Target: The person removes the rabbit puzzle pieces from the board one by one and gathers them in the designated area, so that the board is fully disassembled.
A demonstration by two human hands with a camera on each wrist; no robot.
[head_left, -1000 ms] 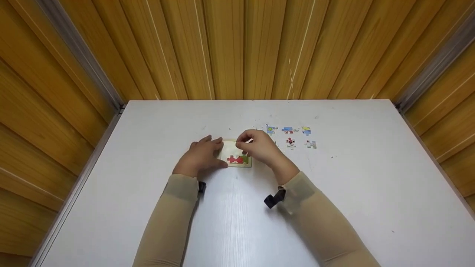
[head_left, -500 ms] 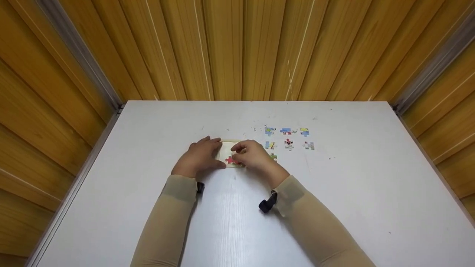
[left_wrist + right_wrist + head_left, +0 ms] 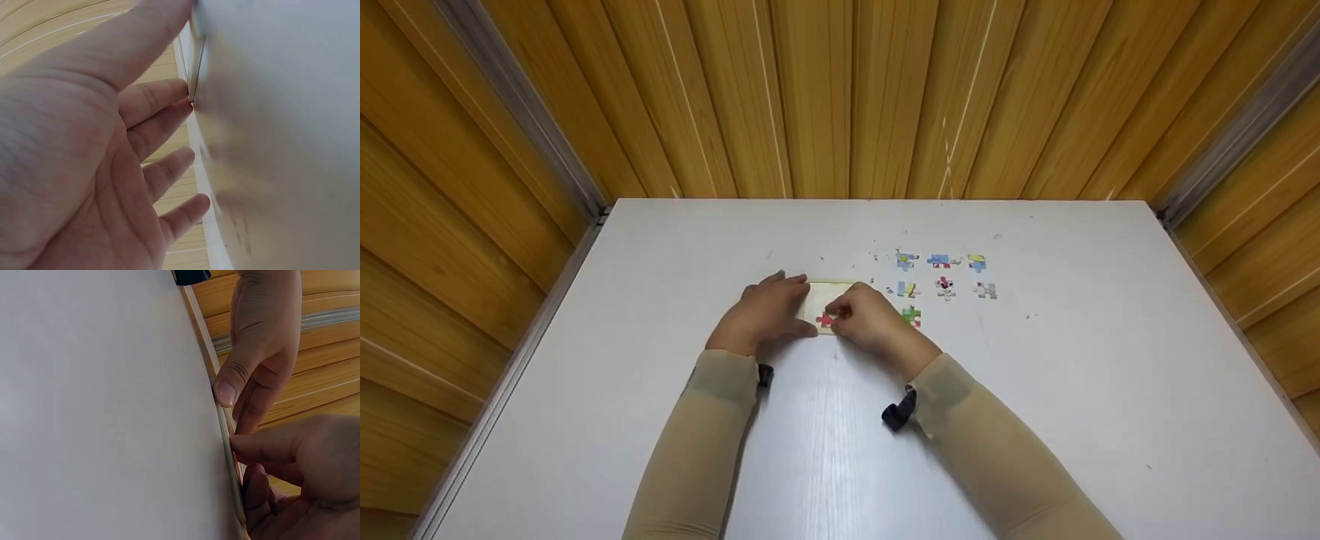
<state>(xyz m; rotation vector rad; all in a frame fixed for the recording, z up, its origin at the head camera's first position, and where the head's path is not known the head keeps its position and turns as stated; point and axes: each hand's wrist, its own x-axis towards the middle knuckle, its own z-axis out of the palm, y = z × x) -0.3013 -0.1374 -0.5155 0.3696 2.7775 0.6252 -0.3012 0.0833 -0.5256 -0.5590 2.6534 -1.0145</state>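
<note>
My left hand (image 3: 765, 311) braces the left side of a small wooden puzzle frame (image 3: 832, 283), thumb at its near corner and fingers at its far corner. The left wrist view shows those fingers (image 3: 152, 101) fairly straight against the frame's edge. A red puzzle piece (image 3: 823, 321) lies inside the frame along its near side. Over the lower right of the frame, my right hand (image 3: 874, 319) has curled fingers and pinches at a puzzle piece mostly hidden beneath them. In the right wrist view its thumb (image 3: 264, 443) meets the frame's edge, with red (image 3: 237, 464) showing beside it.
Right of the frame lie several loose puzzle pieces in rows, including a blue and red one (image 3: 939, 261), a red and black one (image 3: 945, 286) and a green one (image 3: 911, 316). Small dark specks dot the white table (image 3: 1072, 360). Wooden panels (image 3: 825, 97) stand behind it.
My right hand has moved down and slightly left, from the frame's upper right to its near row, uncovering loose pieces at the right. The left hand stays on the frame.
</note>
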